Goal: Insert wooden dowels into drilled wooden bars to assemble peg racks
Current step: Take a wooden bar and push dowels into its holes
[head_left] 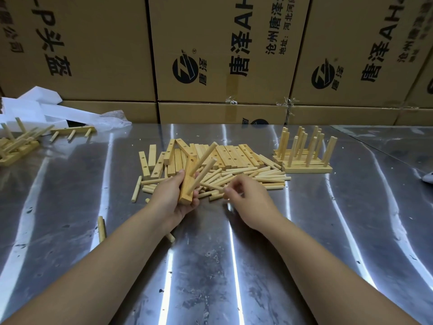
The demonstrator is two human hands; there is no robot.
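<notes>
We grip a drilled bar (186, 192) in our left hand (172, 198), tilted up off the steel table (210, 266) so that its drilled face turns toward the other hand. Two seated dowels (203, 160) already slant out of it, and we judge that a hole toward its far end remains to be filled. Our right hand (248, 200), near the left but not touching it, pinches the end of a loose dowel (212, 186) at the near edge of the dowel pile (253, 178). The pile lies straight ahead, which keeps each reach short. Behind it the bare bars (229, 156) lie mostly side by side, holes up and easy to pick. Finished racks (304, 168) stand at the right with pegs upright, and more racks (16, 146) lie heaped at the far left, both clear of the working spot. Next, we judge, the dowel has to be lifted and lined up with the open hole.
</notes>
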